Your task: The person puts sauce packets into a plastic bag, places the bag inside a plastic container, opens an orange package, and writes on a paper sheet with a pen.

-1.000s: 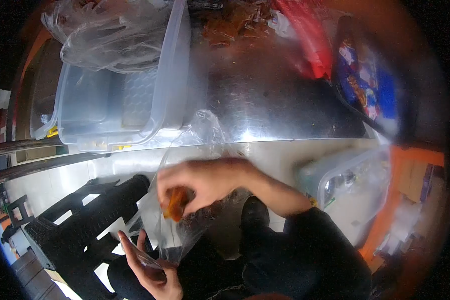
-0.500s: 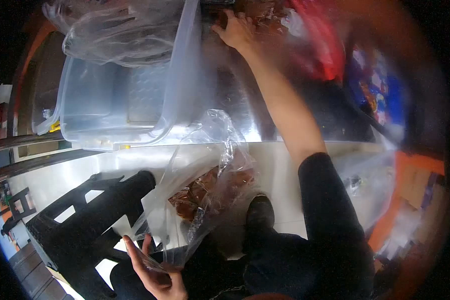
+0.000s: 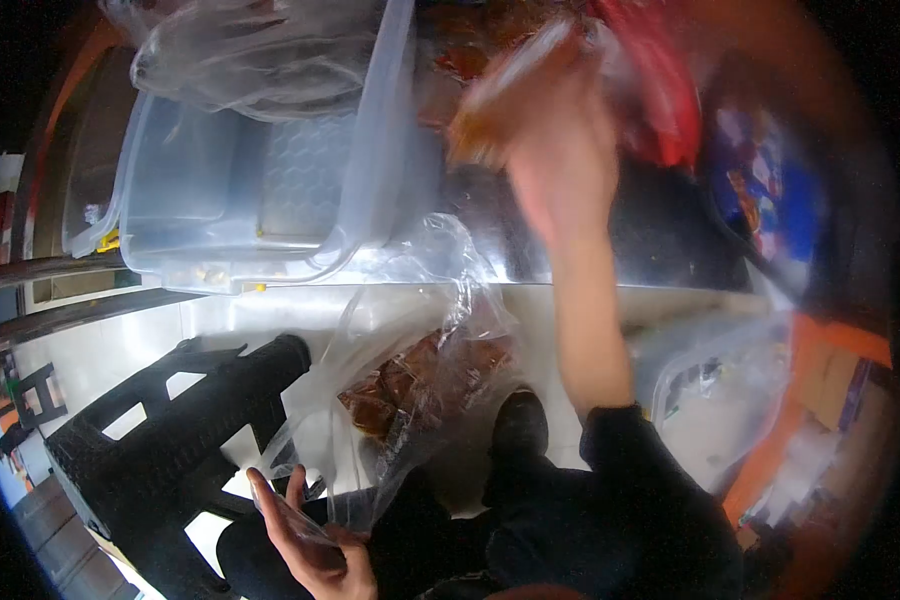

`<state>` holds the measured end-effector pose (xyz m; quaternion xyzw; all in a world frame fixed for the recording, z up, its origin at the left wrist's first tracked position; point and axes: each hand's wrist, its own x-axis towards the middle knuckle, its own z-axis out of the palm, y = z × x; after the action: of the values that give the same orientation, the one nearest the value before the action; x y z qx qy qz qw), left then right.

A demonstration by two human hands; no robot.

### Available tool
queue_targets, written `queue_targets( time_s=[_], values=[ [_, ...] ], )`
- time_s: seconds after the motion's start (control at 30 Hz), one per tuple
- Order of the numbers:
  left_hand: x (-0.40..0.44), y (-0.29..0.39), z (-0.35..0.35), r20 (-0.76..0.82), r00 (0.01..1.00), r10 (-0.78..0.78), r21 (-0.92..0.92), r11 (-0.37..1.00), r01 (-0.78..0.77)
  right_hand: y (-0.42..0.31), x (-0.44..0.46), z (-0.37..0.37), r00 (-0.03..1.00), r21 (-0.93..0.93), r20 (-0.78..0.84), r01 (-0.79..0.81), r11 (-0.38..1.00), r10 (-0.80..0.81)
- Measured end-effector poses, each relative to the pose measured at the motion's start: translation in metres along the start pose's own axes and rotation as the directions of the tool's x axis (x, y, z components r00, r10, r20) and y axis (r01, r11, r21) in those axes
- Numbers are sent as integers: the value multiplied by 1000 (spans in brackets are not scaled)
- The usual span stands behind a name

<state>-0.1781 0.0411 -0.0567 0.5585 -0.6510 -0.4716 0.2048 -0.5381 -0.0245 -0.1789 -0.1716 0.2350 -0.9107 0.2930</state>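
Observation:
My left hand (image 3: 315,555), low in the view, grips the edge of a large clear plastic bag (image 3: 454,265). The bag hangs open below the counter, and several brown-red packets (image 3: 395,390) in clear wrapping lie inside it. Over the dark counter, my right hand (image 3: 570,150) is smeared by motion. It is closed on a brown packet (image 3: 490,105), whose contents are too blurred to make out. More brown and red packets (image 3: 460,60) lie on the counter behind that hand.
A clear plastic bin (image 3: 210,215) stands on the counter at left, with crumpled clear plastic (image 3: 240,65) over its back. Red packaging (image 3: 660,90) and a blue bag (image 3: 765,190) are at right. A black step stool (image 3: 160,440) and another clear container (image 3: 710,385) stand below.
My right hand has come back from the far side of the counter, moving right and nearer, and now carries a brown packet. My left hand and the bag stay nearly where they were.

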Motion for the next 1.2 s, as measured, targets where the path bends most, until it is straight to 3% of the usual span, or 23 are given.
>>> queue_targets(
  time_s=[0.03,0.07,0.1,0.13,0.2,0.3,0.33,0.37,0.4,0.43,0.47,0.53,0.6,0.67,0.73,0.83,0.87,0.93,0.97,1.07,1.13,1.2],
  values=[
    [-1,0,0,10,1000,-9,10,1000,9,-1,-30,3,972,-201,177,-117,973,154],
    [0,2,1,8,1000,-3,-8,1000,3,-3,-56,7,893,-424,343,-130,896,291],
    [1,5,4,3,1000,5,-29,1000,-5,3,-79,14,769,-591,496,-42,806,404],
    [2,6,6,-6,1000,13,-51,999,-13,17,-98,23,625,-643,586,-27,765,515],
    [1,3,6,-5,1000,19,-101,995,-20,45,-118,42,289,-631,683,-229,741,671],
    [0,8,4,-16,1000,-9,-112,994,7,35,-109,44,170,-925,373,138,353,912],
    [-1,11,4,-24,999,-26,-111,994,24,49,-104,18,338,-776,602,35,629,724],
    [-1,12,3,-33,999,-40,-107,994,37,31,-74,19,326,-774,563,-116,623,760],
    [-2,12,2,-41,998,-54,-105,993,50,19,-48,14,457,-806,522,-11,591,720],
    [-2,12,1,-45,997,-68,-102,993,63,19,-24,-1,710,-774,325,-180,608,624],
    [-3,0,-4,-46,999,-12,-16,1000,11,34,9,-25,887,-905,262,88,417,381],
    [-1,-26,-12,-30,998,62,93,994,-59,53,53,-68,875,-879,452,470,-80,173],
    [-2,-21,-11,-17,999,38,77,996,-36,81,55,-101,873,-764,481,461,-452,78],
    [-1,-20,-11,-17,999,30,68,997,-28,94,62,-106,928,-763,355,356,-540,110],
    [-1,-28,-11,-21,997,74,130,989,-71,93,67,-99,952,-898,40,166,-407,302],
    [-5,-15,-9,-67,991,-119,67,990,123,72,83,-88,992,-973,-70,-46,-225,100],
    [-5,-7,-7,-48,994,-97,44,994,99,72,92,-95,996,-967,71,58,-248,-45],
    [-2,5,-5,-4,999,-50,-6,999,50,77,118,-116,881,-909,350,238,-342,-317],
    [-1,4,-5,8,1000,-13,19,1000,13,81,127,-125,889,-845,376,213,-490,-262],
    [2,-1,-5,39,998,42,29,999,-43,91,126,-133,945,-752,317,199,-629,-80],
    [1,-5,-3,22,1000,-3,-48,999,4,89,131,-134,956,-781,290,202,-591,-56],
    [2,-22,-6,4,997,72,116,991,-72,83,129,-136,972,-834,230,173,-524,-46]
  ],
)
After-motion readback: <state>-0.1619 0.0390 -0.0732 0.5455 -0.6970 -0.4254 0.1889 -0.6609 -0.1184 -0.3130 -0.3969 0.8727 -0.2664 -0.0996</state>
